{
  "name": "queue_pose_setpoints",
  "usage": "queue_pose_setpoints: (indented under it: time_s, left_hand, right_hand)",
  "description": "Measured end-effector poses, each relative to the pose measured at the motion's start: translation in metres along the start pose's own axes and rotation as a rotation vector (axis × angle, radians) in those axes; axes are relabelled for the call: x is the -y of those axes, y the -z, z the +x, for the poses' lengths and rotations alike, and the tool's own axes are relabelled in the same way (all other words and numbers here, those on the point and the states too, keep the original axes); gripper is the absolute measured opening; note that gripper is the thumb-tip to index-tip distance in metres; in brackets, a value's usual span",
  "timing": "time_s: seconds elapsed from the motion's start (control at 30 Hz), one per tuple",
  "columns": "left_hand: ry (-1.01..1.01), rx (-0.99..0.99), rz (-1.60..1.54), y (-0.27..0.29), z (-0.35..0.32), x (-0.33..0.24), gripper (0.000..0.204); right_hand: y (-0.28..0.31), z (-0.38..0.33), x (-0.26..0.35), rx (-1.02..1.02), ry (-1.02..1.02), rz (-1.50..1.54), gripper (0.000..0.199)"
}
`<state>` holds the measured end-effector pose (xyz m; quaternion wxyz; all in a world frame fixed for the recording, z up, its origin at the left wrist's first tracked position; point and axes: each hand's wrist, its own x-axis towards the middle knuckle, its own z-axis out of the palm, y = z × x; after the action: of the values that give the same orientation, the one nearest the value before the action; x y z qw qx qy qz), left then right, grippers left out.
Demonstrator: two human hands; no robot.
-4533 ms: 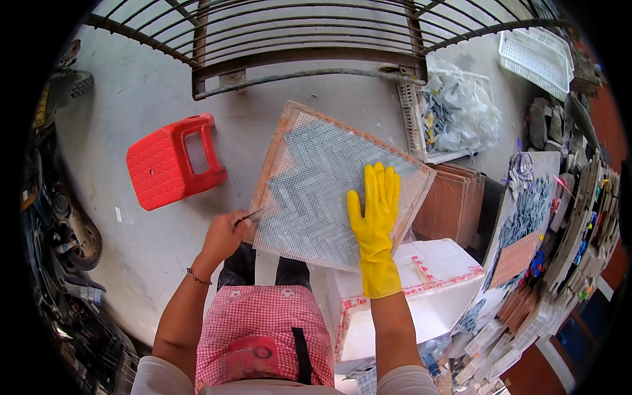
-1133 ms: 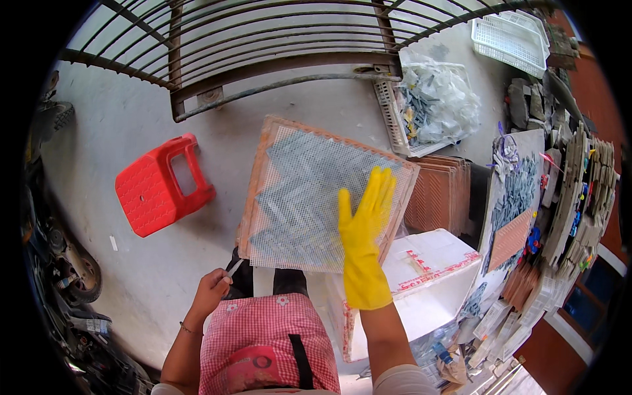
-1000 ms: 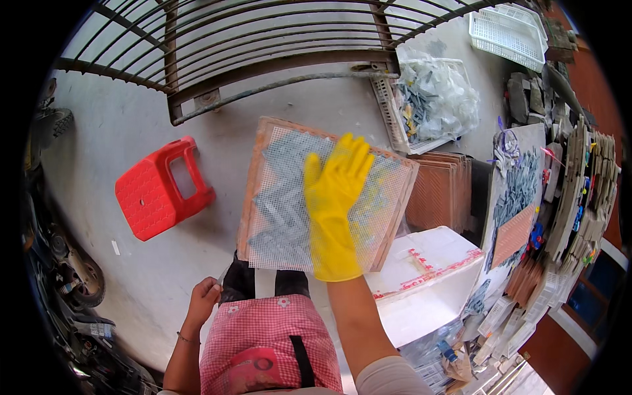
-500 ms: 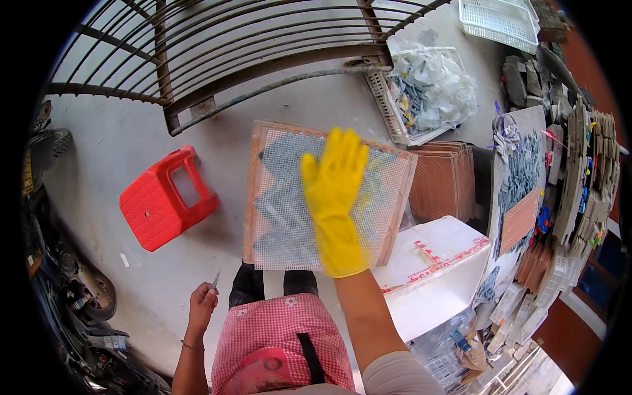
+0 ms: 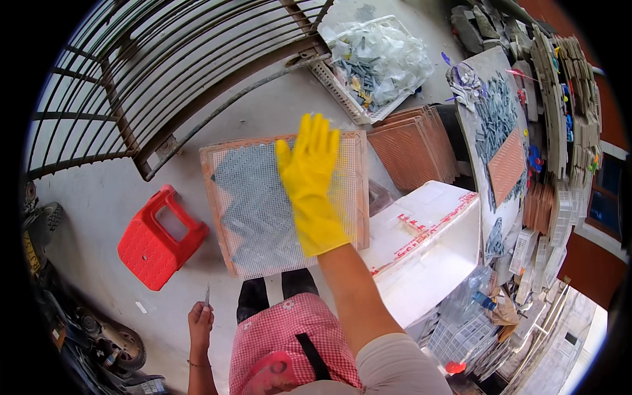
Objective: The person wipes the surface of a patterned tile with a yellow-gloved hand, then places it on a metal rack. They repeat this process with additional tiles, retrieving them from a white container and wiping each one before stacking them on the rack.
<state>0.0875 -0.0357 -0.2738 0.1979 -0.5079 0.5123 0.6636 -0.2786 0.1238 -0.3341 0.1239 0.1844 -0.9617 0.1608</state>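
Observation:
A square orange-framed tray [image 5: 224, 217] with white mesh over grey zigzag mosaic pieces rests on my lap. My right hand [image 5: 309, 172], in a yellow rubber glove, lies flat on the mesh with fingers spread, pressing near the tray's upper middle. My left hand [image 5: 200, 320], bare with a thin bracelet, hangs low beside my left knee, away from the tray, closed around a small thin blade that points upward. A red-and-white checked apron [image 5: 283, 342] covers my lap below the tray.
A red plastic stool [image 5: 158, 237] stands left on the concrete floor. A metal grille [image 5: 164, 72] lies above. A white foam box [image 5: 428, 250] sits right, stacked orange trays [image 5: 415, 145] behind it, a bag of grey pieces [image 5: 378, 59] beyond, and cluttered boards at far right.
My gloved right hand slid from the tray's right side to its upper middle. My left hand left the tray's edge and dropped beside my knee with the blade.

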Motion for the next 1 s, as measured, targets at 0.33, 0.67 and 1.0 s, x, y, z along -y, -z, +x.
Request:
queue_pose_setpoints:
  time_s: [0.33, 0.67, 1.0]
  left_hand:
    - [-0.072, 0.038, 0.012, -0.021, -0.011, -0.036, 0.015]
    - [-0.017, 0.088, 0.051, -0.045, -0.009, -0.016, 0.014]
    - [-0.053, 0.033, 0.139, -0.036, -0.015, -0.028, 0.016]
  right_hand:
    - [0.052, -0.107, 0.001, 0.569, 0.386, 0.374, 0.058]
    - [0.005, -0.002, -0.008, 0.176, 0.075, 0.197, 0.063]
    - [0.040, -0.039, -0.048, 0.426, 0.323, 0.359, 0.059]
